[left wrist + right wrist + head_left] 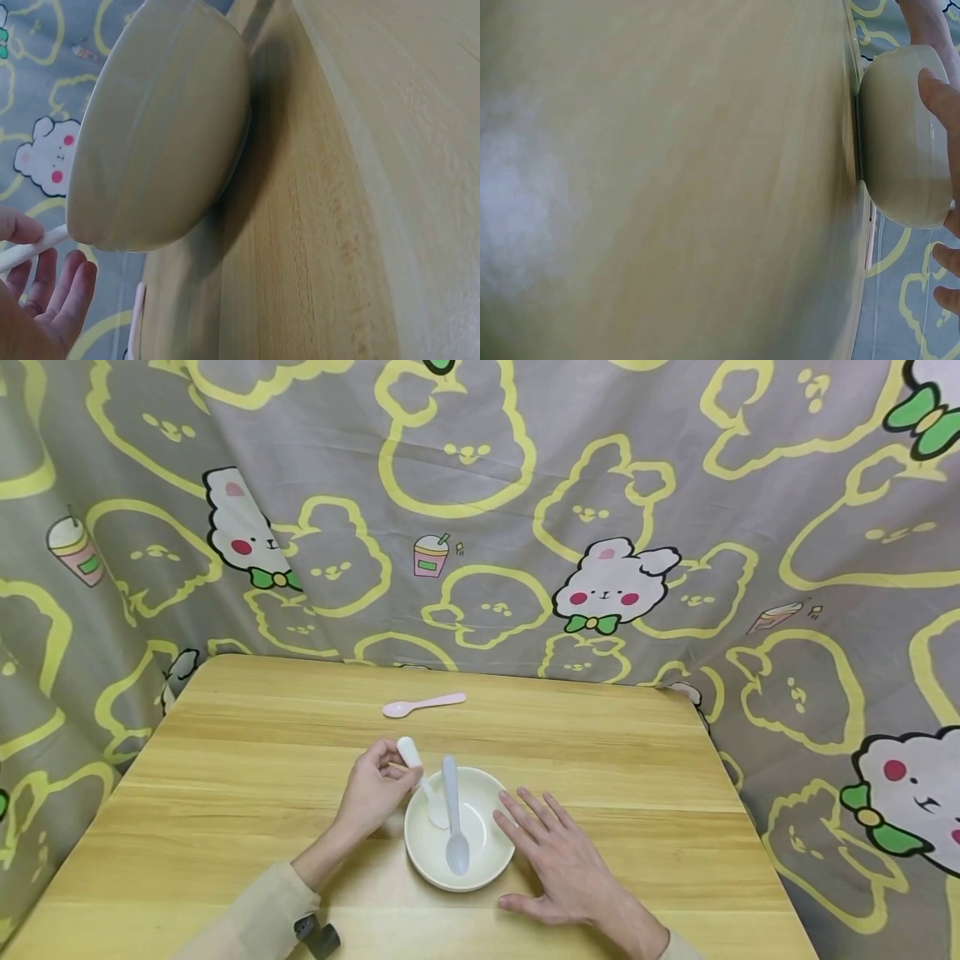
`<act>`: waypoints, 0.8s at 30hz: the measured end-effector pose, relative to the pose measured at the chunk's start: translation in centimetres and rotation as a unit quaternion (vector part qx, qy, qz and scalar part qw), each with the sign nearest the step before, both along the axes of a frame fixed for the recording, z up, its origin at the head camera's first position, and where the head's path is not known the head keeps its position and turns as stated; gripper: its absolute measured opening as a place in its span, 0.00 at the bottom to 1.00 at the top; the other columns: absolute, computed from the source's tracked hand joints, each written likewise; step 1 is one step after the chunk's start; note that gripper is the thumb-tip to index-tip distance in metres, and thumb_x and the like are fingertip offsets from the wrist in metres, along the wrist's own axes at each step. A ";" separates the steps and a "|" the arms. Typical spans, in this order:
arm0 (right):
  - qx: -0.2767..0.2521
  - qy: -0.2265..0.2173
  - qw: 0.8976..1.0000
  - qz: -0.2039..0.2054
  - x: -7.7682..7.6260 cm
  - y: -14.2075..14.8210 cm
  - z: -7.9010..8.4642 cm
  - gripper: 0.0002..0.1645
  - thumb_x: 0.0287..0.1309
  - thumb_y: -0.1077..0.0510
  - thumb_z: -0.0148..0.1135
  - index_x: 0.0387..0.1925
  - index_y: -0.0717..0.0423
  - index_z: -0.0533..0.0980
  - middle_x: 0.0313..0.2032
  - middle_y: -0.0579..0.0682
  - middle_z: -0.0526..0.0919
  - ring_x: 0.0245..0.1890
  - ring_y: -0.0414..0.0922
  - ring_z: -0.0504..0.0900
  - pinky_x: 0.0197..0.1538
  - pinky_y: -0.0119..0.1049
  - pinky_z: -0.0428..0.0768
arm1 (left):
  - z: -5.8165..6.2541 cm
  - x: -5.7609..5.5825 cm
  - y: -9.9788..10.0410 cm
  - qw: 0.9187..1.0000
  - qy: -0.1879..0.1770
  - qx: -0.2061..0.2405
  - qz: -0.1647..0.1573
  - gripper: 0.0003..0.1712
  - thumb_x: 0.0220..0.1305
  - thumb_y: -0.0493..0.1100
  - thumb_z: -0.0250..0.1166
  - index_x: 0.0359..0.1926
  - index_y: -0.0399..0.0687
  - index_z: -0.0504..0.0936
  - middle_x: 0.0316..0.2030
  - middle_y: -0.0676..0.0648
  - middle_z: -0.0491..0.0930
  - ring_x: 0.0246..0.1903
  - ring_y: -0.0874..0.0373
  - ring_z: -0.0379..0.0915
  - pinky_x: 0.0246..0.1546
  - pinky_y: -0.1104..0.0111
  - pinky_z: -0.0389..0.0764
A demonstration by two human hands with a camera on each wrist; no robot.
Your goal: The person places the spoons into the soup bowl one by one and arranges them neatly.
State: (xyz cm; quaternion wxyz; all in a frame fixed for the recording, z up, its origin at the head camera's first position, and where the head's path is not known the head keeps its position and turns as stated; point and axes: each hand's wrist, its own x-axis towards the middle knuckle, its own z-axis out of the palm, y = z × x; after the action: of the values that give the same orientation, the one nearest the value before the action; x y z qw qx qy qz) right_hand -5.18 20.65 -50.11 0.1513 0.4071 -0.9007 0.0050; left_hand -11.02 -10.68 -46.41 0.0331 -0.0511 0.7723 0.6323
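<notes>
A cream-white bowl (487, 860) stands on the wooden table, its side also showing in the left wrist view as a pale curved wall (161, 135). My left hand (375, 789) pinches the handle of a white spoon (408, 752) at the bowl's far left rim. That spoon's head reaches down inside the bowl. A grey-blue spoon (456, 843) lies in the bowl, handle leaning over the far rim. My right hand (562, 868) is spread with straight fingers, fingertips right at the bowl's right rim; its palm faces down.
Farther back on the table (637, 760) lies a pink spoon (423, 704). A grey curtain (480, 585) with yellow outlines and rabbit faces hangs behind the table and along both sides. A dark device (318, 935) is strapped at the left sleeve.
</notes>
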 end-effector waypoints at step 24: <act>0.007 -0.007 1.000 -0.006 0.1 0.0 0.2 0.65 0.56 0.13 0.52 0.81 0.48 0.61 0.83 0.52 0.58 0.81 0.56 0.63 0.81 0.56 0.62 | -0.8 -0.4 0.1 0.996 0.003 -0.080 -0.031 0.13 0.62 0.35 0.74 0.46 0.39 0.82 0.39 0.43 0.87 0.32 0.61 0.79 0.33 0.76 0.81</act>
State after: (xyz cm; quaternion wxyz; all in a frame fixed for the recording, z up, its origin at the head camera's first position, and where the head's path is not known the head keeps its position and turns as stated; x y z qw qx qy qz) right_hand -5.08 20.64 -49.88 0.1427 0.4024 -0.9043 0.0007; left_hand -11.43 -10.61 -47.24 0.0458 -0.0275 0.8217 0.5673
